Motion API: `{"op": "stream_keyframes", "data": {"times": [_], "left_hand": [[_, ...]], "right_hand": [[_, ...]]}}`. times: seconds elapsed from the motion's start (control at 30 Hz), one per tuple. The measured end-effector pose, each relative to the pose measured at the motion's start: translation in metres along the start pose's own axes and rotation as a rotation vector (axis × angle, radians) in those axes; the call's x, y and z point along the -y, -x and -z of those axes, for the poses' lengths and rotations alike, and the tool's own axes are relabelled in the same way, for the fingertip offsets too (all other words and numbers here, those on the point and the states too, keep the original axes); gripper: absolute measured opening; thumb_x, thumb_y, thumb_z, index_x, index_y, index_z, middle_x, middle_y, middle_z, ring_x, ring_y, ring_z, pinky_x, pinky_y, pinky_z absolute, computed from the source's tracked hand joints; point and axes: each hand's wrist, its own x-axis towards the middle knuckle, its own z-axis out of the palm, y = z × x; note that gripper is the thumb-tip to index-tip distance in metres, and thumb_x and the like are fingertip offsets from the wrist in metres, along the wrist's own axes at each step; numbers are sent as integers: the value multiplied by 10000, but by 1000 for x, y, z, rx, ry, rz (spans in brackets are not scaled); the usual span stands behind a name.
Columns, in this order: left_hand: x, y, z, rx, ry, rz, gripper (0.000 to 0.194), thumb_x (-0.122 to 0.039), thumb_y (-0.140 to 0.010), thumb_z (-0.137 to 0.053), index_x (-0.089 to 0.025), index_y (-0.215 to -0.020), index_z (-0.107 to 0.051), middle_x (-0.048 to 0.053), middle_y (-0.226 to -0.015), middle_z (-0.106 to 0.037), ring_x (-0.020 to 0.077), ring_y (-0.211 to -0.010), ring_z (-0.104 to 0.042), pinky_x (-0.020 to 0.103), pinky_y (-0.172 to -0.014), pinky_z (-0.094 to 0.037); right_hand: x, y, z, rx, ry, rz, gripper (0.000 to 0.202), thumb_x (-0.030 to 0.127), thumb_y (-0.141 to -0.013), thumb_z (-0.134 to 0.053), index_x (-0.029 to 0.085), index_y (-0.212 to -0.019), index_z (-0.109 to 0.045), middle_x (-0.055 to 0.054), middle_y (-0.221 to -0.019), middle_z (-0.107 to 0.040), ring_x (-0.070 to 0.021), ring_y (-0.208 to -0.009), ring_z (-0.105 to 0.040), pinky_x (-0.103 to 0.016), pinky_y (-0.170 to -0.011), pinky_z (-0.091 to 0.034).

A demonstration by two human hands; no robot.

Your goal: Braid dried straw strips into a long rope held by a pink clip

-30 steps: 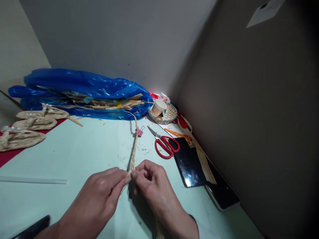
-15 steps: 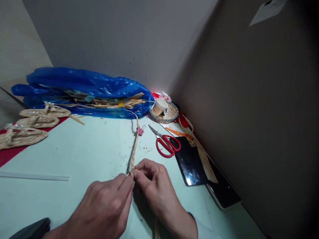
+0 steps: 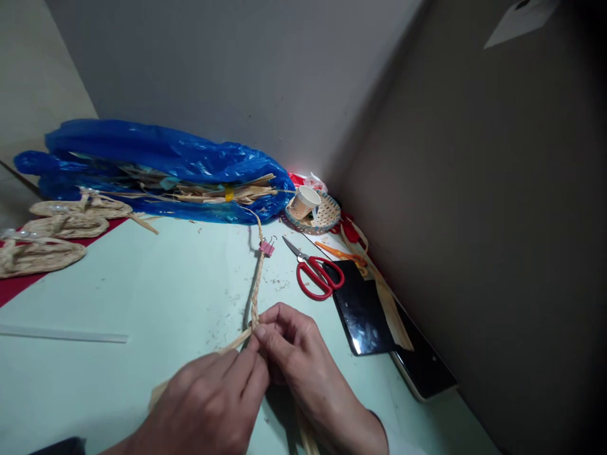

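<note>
A narrow straw braid (image 3: 257,294) runs down the middle of the table, its far part gripped by a pink binder clip (image 3: 266,248). My right hand (image 3: 301,357) pinches the near end of the braid between thumb and index finger. Just below and to the left, my left hand (image 3: 213,395) is closed with its fingertips at the same spot, on the braid's loose strands. One flat straw strand (image 3: 236,342) sticks out leftward behind my left hand. Other strands (image 3: 308,436) hang below my right wrist. My fingertips partly hide where the strands cross.
Red-handled scissors (image 3: 318,277) lie right of the braid beside a black tablet-like slab (image 3: 363,313). A blue plastic bag (image 3: 156,148) of straw rests along the wall. A woven basket (image 3: 329,215) holds a paper cup (image 3: 304,202). Straw sandals (image 3: 47,256) and a white strip (image 3: 66,333) lie left.
A strand now points out to the left from the braid's end. My left hand has shifted slightly down and right; my right hand keeps its pinch.
</note>
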Motion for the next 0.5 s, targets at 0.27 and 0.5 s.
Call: {"op": "stream_keyframes", "data": {"times": [0.27,0.5], "left_hand": [[35,-42,24,281,811,693,253,-440,-942,-592,-244,-817,-690,-5,-795,-708,198,-791,-658,289,-753,-476],[30,-40,4,379,1267,960,298,-487,-832,-672,-200,-790,-605,-47,-668,-562,87,-483,-314,250,-477,-202]], "right_hand": [[0,5,0,3,-49,0,242,384,-915,-635,186,-818,-536,37,-685,-571,-74,-506,-382,-209,-483,-283],[2,4,4,44,141,53,194,307,-977,-554,183,-833,-589,17,-688,-606,-103,-549,-404,-227,-537,-329]]}}
